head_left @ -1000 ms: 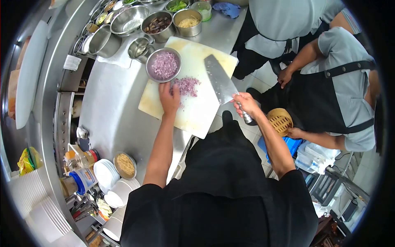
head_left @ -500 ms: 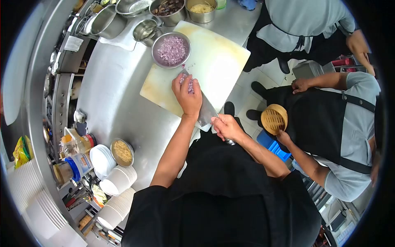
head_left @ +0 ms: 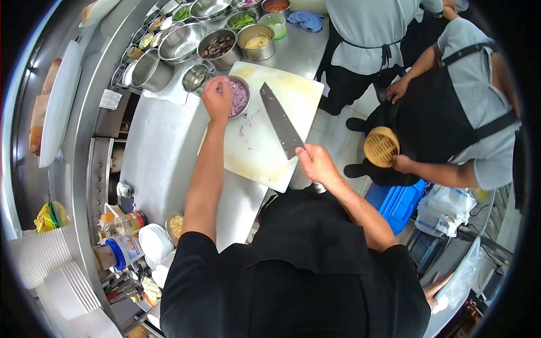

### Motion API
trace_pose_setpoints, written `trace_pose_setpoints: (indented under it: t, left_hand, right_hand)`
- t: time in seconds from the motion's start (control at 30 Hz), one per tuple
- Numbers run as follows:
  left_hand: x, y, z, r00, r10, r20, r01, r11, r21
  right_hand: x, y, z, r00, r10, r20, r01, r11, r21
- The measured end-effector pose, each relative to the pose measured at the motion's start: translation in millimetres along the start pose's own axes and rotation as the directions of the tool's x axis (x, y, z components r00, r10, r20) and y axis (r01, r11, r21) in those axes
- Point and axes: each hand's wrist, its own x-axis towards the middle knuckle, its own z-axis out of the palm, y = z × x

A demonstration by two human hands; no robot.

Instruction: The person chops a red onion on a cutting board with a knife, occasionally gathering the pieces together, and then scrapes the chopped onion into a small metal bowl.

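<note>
My right hand (head_left: 315, 163) is wrapped round the handle of a large kitchen knife (head_left: 280, 119). The blade, with small bits stuck to it, points away over the white cutting board (head_left: 265, 160). My left hand (head_left: 217, 100) is at the near left rim of a metal bowl filled with chopped red onion (head_left: 239, 97). Its fingers are bent and blurred over the bowl's edge, and part of the bowl is hidden behind them. A few purple scraps (head_left: 243, 127) lie on the board beside the bowl.
Behind the board stand metal pots, one with dark pieces (head_left: 218, 46) and one with pale yellow shreds (head_left: 257, 40). A blue cloth (head_left: 305, 21) lies at the back. To the right, a co-worker holds a round bamboo steamer (head_left: 381, 147). Stacked white bowls (head_left: 156, 242) stand at left.
My left hand has gone from the chopped onion on the knife blade to the bowl. The blade has swung away from that hand and is now apart from it. The view has shifted.
</note>
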Motion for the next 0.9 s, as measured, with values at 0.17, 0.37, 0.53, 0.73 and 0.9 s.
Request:
trace_pose_setpoints:
  t: [0.17,0.37,0.53,0.73,0.9]
  left_hand:
    - [15,96,-56,0.988,0.022,-0.152,-0.046,0.987,-0.154]
    - [-138,26,-10,0.986,-0.045,-0.162,0.04,0.999,-0.035]
    - [-159,26,-9,0.997,0.041,-0.058,-0.037,0.997,0.066]
    - [-156,27,-9,0.987,0.083,0.137,-0.084,0.996,0.005]
    - [-155,68,-11,0.88,0.333,0.339,-0.258,0.934,-0.247]
  right_hand:
    - [-17,-43,0,0.899,-0.38,-0.22,0.324,0.912,-0.252]
    - [41,6,43,0.67,-0.592,-0.448,0.494,0.806,-0.326]
    - [59,37,54,0.809,-0.471,-0.351,0.315,0.852,-0.418]
    - [60,40,52,0.845,-0.387,-0.369,0.263,0.901,-0.345]
    - [66,33,56,0.881,-0.365,-0.299,0.314,0.927,-0.206]
